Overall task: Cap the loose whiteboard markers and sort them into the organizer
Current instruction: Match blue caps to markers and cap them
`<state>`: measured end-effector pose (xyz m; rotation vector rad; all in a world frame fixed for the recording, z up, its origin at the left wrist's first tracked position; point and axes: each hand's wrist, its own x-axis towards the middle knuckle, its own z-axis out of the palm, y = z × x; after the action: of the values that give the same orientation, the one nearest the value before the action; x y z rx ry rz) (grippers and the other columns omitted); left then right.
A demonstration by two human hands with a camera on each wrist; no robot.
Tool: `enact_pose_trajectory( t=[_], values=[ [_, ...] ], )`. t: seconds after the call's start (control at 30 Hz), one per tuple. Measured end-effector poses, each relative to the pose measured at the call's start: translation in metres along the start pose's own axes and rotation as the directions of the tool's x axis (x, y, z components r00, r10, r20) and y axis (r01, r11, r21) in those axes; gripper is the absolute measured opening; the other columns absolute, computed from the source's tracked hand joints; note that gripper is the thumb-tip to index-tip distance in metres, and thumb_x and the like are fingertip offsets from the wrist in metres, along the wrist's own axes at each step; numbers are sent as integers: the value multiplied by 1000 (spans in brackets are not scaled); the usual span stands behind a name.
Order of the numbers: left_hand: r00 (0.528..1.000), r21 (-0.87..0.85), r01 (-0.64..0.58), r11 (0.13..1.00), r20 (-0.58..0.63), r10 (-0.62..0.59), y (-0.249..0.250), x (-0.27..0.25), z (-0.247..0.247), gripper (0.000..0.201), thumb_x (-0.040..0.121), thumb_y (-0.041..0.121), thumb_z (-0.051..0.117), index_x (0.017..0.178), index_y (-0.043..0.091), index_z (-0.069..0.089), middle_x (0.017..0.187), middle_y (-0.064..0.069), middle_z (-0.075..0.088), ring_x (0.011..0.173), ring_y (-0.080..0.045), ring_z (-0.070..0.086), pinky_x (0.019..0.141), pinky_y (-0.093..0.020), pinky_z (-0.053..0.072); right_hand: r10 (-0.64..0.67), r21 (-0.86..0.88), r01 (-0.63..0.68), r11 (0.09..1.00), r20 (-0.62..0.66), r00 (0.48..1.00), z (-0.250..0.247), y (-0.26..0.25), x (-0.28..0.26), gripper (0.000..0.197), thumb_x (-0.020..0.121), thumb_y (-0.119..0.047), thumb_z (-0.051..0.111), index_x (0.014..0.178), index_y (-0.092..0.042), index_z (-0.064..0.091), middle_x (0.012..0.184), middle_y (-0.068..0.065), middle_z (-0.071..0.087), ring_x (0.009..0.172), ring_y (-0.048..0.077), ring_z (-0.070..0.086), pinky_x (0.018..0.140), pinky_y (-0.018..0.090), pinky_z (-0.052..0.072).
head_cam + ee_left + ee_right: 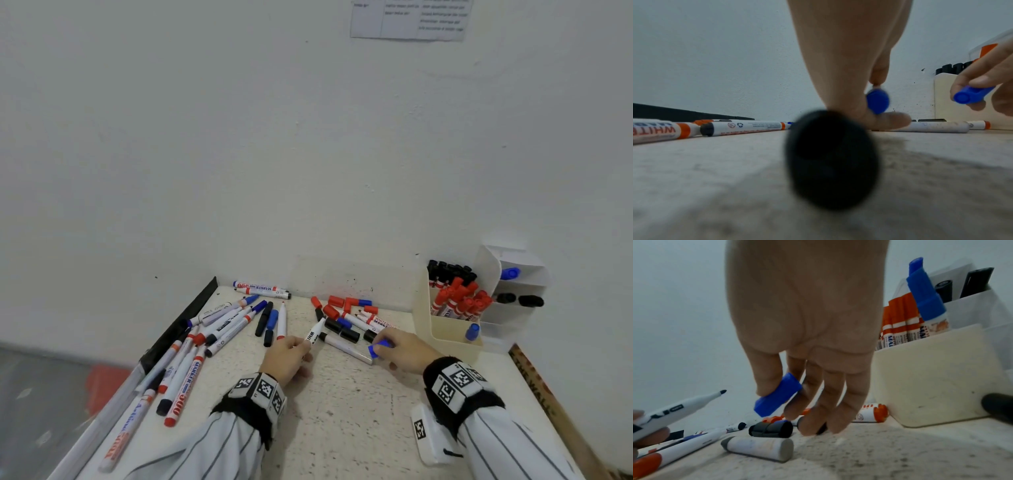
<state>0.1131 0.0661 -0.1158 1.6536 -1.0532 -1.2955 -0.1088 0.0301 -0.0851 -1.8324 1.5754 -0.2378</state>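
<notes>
My left hand (305, 342) pinches a white uncapped marker (315, 331) near its rear end, with the tip pointing up and away. The left wrist view shows that marker's blue end (877, 101) between finger and thumb. My right hand (382, 347) pinches a loose blue cap (372, 352) between thumb and forefinger, a short gap right of the marker. The blue cap (777, 395) hangs just above the table. The cream organizer (445, 337) at the right holds red, black and one blue capped marker.
Several loose markers (205, 335) lie at the left. Red, black and blue caps (342, 317) lie behind the hands. A grey-ended white marker (346, 347) lies between the hands. A clear organizer (517, 308) stands against the wall. A wooden board (548, 397) borders the right.
</notes>
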Motion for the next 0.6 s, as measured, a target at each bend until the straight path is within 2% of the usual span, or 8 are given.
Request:
enact_pose_trajectory(
  t=[0.1, 0.17, 0.23, 0.33, 0.43, 0.53, 0.6],
  values=[
    [994, -179, 92, 980, 66, -81, 4, -4, -1, 14, 94, 20, 54, 98, 7, 59, 87, -17, 62, 66, -24, 63, 62, -36, 56, -42, 56, 47, 997, -77, 996, 6, 1, -2, 10, 90, -17, 55, 99, -20, 56, 91, -6, 52, 70, 11, 54, 61, 17, 43],
    [993, -118, 98, 988, 74, -89, 3, -4, -1, 17, 92, 26, 57, 96, 9, 61, 86, -14, 64, 71, -24, 64, 65, -34, 56, -61, 84, 70, 994, -105, 993, 12, 1, -1, 13, 85, -16, 61, 93, -25, 56, 96, -2, 56, 74, 12, 55, 67, 21, 46],
    [994, -58, 87, 994, 74, -83, 2, -6, -1, 18, 90, 28, 59, 96, 11, 62, 84, -10, 63, 70, -21, 62, 62, -30, 55, -79, 91, 90, 992, -121, 989, 17, -1, -1, 17, 82, -18, 65, 87, -30, 53, 99, 1, 58, 78, 15, 56, 70, 23, 47],
    [998, 19, 39, 999, 52, -40, 0, -5, 0, 18, 92, 29, 56, 97, 12, 61, 84, -4, 62, 70, -14, 58, 56, -22, 47, -85, 103, 100, 990, -139, 987, 21, -2, -3, 14, 83, -21, 65, 84, -29, 54, 96, 3, 58, 77, 15, 53, 71, 26, 46],
    [1000, 144, -27, 989, -7, 29, -3, -1, 0, 16, 92, 31, 55, 95, 16, 60, 87, 2, 60, 75, -7, 54, 60, -18, 39, -81, 63, 93, 994, -163, 983, 23, -3, -7, 9, 85, -23, 62, 90, -28, 56, 98, 2, 58, 85, 15, 54, 77, 27, 47],
    [998, 209, -38, 977, -45, 48, -4, 1, 1, 17, 90, 31, 58, 100, 17, 59, 90, 1, 60, 78, -10, 56, 67, -21, 44, -61, 24, 68, 997, -203, 977, 30, -10, -10, 14, 86, -23, 59, 98, -29, 55, 101, -3, 56, 90, 14, 55, 79, 27, 48],
    [997, 237, -49, 970, -39, 59, -3, 1, 1, 14, 90, 30, 58, 98, 19, 55, 87, 2, 58, 74, -10, 54, 63, -20, 44, -66, -2, 67, 998, -212, 975, 39, -20, -11, 19, 86, -25, 58, 104, -29, 53, 102, -5, 55, 90, 13, 55, 80, 29, 50]
  ],
)
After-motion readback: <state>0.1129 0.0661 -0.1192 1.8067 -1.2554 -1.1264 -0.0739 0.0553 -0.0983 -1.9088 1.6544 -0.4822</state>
